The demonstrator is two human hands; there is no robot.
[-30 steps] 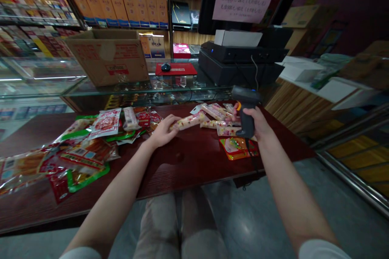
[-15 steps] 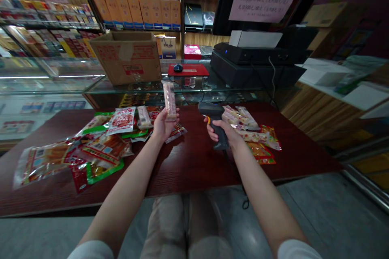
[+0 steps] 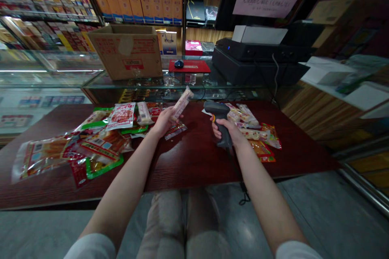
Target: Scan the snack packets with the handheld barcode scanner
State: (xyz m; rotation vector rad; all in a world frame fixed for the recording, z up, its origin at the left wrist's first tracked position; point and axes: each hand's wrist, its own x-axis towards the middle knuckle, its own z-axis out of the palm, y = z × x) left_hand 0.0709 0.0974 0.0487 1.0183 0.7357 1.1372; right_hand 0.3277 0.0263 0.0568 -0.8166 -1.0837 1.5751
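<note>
The left hand (image 3: 165, 121) has its fingers closed around the low end of a wrapped snack bar (image 3: 183, 103), held above the table (image 3: 188, 158). The bar's top end sticks out past the fingers, tilted toward the barcode scanner (image 3: 223, 123). The right hand (image 3: 227, 129) is wrapped around the scanner's handle.

A shop, shown by stocked shelves (image 3: 136, 4) and a glass display counter (image 3: 136, 85).

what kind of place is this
Probably a small shop's checkout counter: the right hand grips a dark gray handheld scanner, shiny plastic snack packets lie heaped on the dark red wooden table, and tall orange-and-blue boxes line a lit shelf behind.
</note>
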